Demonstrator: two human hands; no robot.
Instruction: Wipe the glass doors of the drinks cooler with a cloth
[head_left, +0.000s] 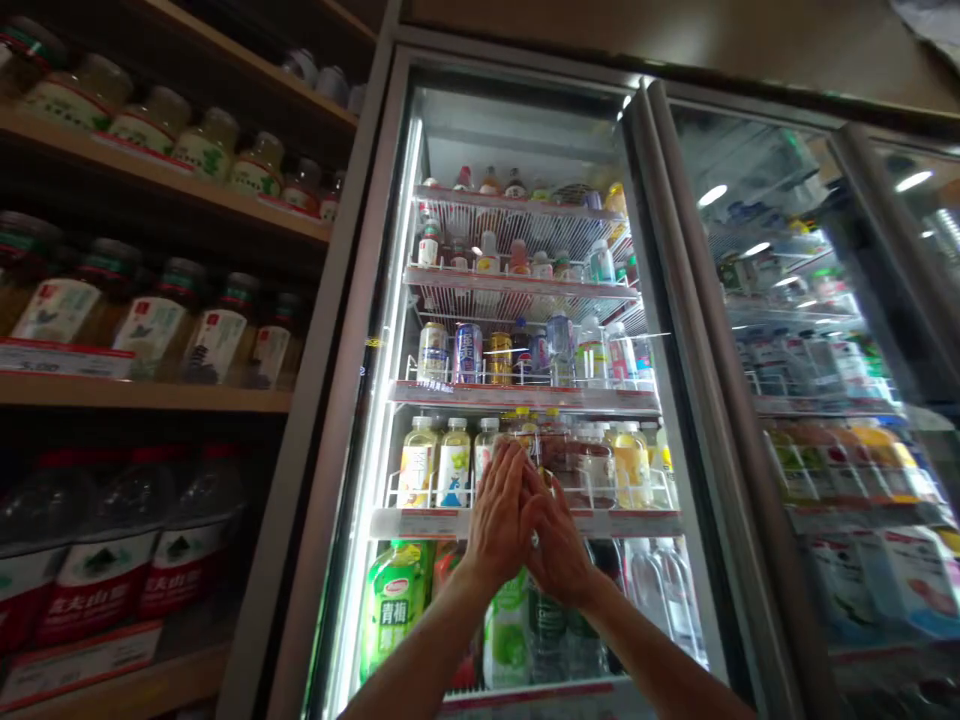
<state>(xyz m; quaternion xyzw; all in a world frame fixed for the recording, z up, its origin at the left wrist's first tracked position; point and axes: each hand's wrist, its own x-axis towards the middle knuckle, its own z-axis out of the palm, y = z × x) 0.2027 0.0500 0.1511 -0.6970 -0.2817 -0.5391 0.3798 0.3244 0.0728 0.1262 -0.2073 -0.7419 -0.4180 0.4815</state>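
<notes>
Left hand point(495, 525) and right hand point(561, 550) touch at lower centre, fingers straight, nothing visibly held — upright pale-capped drink bottle point(454, 465) beyond, up-left, nearer the left.

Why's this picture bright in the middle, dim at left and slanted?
In the head view, a glowing light strip brightens the middle cooler; the left shelves sit dim; white glare marks the right glass door; uprights lean, perhaps from lens or tilt; left hand and right hand look fairly clear.
</notes>
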